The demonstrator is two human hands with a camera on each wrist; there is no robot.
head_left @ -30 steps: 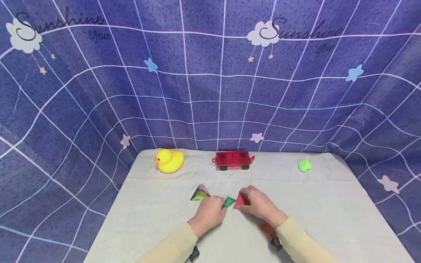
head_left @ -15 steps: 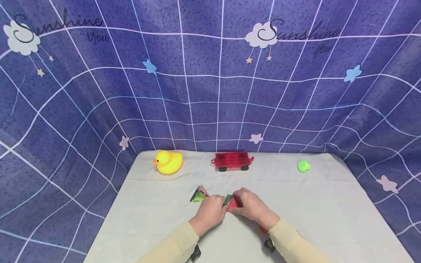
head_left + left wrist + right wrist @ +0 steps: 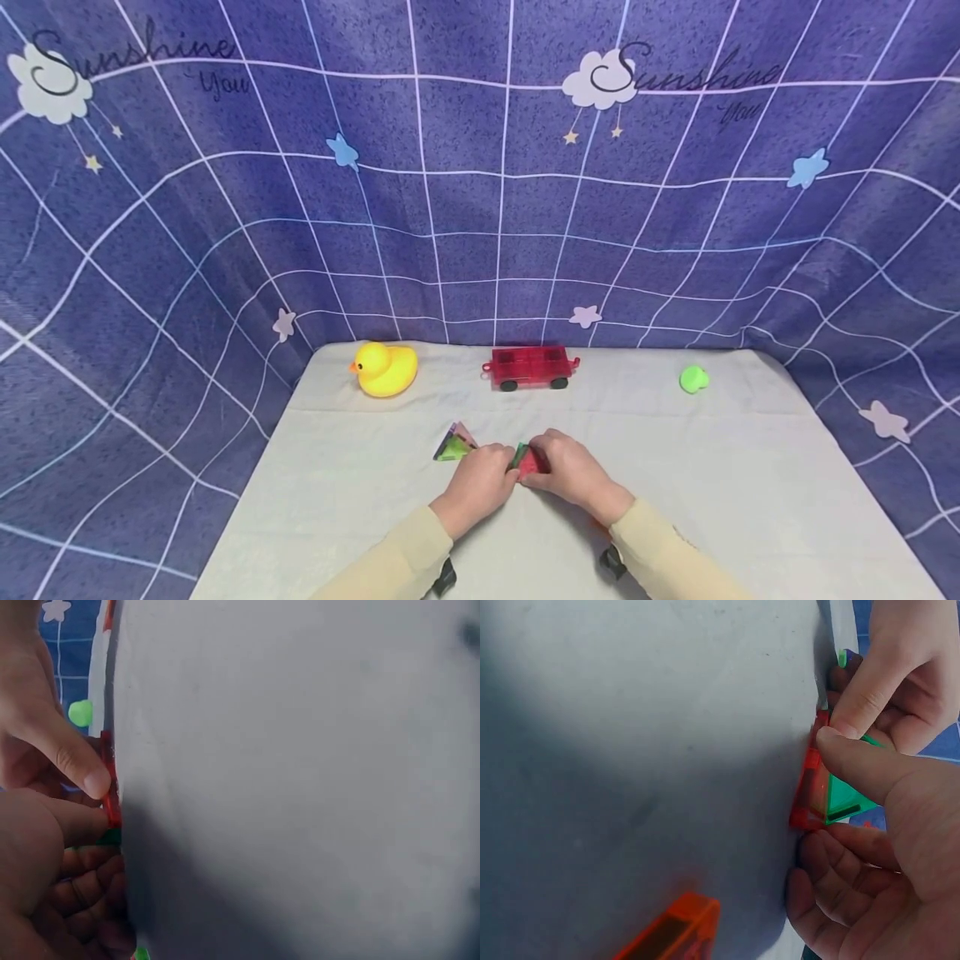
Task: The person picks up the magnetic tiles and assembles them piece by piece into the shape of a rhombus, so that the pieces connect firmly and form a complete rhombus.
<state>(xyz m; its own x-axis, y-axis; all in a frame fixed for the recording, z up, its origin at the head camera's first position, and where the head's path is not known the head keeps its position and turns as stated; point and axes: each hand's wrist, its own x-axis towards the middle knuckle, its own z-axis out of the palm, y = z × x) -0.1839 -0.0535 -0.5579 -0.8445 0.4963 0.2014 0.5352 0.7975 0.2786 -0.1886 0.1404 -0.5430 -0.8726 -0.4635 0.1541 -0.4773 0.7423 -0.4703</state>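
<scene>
My left hand (image 3: 476, 482) pinches a green triangular magnetic tile (image 3: 844, 796); fingers hide much of it in the head view. From the other side my right hand (image 3: 573, 468) grips a red triangular magnetic tile (image 3: 529, 465) between thumb and fingers. Along one edge the red tile meets the green one, low over the white cloth. In the right wrist view, the left thumb also presses at the red tile's upper end. Just beyond the left knuckles is a cluster of triangular tiles (image 3: 453, 446) in green, purple and pink, partly covered. An orange tile (image 3: 675, 930) lies near the right wrist.
At the back of the white-clothed table (image 3: 360, 517) are a yellow rubber duck (image 3: 387, 371), a red toy wagon (image 3: 531, 367) with black wheels and a small bright-green object (image 3: 693, 379). A blue patterned curtain (image 3: 465, 208) surrounds the back and sides.
My right hand has moved left with the red tile, closing the gap to the green tile. The left hand has stayed nearly in place.
</scene>
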